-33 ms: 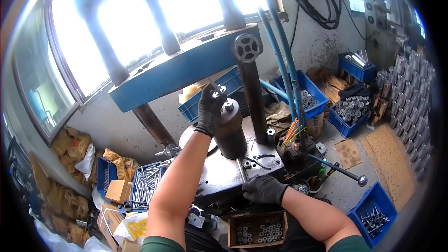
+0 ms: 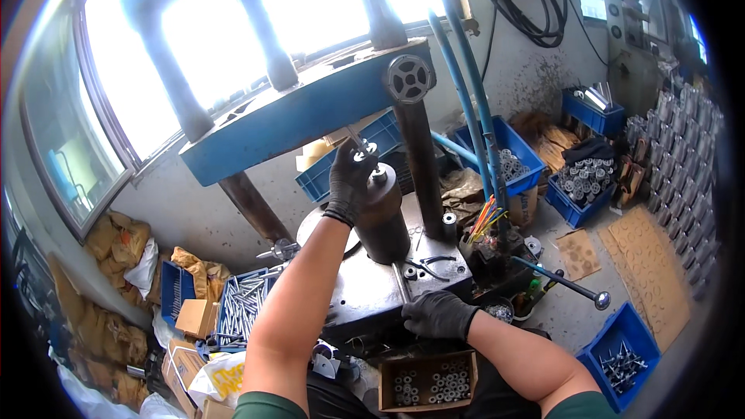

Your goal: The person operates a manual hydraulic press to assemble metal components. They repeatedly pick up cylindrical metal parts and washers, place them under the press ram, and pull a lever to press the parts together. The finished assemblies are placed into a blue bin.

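My left hand, in a dark glove, is raised beside the top of an upright steel cylinder. Its fingers are closed on a small shiny metal part, just under the blue press beam; the glove hides much of that part. A small round metal piece sits on the cylinder's top. Lower down, my right hand, also gloved, is wrapped round the near end of a metal bar, which reaches to the cylinder's base. Pliers lie on the press table to the right.
A cardboard box of small metal rings sits by my lap. Left of the press is a bin of metal rods. A blue bin of bolts stands at right, below a ball-ended lever. Stacked metal cylinders line the far right.
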Motion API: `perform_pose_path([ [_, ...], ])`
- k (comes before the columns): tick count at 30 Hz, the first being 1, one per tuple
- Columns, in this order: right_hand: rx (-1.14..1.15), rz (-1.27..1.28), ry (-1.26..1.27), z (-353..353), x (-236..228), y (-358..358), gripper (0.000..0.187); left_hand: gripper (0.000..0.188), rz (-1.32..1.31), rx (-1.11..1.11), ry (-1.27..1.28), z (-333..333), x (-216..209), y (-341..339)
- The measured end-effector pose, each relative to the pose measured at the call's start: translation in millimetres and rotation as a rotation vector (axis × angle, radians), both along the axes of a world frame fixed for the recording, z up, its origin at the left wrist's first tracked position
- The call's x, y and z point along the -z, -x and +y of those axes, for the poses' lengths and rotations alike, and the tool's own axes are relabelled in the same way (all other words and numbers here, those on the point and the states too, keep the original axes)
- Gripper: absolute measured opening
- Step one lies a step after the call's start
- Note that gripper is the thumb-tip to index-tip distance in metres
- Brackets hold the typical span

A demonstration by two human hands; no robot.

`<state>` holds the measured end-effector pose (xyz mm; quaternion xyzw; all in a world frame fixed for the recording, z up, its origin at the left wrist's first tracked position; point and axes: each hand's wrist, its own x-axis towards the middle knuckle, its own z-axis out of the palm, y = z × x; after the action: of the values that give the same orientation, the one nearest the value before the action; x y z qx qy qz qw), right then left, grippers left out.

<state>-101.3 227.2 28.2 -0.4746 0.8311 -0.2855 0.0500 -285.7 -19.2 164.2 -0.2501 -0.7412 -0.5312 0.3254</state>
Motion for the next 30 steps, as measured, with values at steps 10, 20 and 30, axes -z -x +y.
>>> perform_pose_path([
  [10,-0.062,0.004,-0.095,-5,2,0,0.03,0.059,-0.35,0.119,-0.362,15,-3,4],
  [20,0.006,0.165,0.065,42,-75,-31,0.027,0.053,-0.322,-0.023,-0.143,22,-10,-3],
  [30,0.397,0.335,-0.476,195,-180,-68,0.03,0.057,-0.294,-0.255,0.001,27,-17,-12],
])
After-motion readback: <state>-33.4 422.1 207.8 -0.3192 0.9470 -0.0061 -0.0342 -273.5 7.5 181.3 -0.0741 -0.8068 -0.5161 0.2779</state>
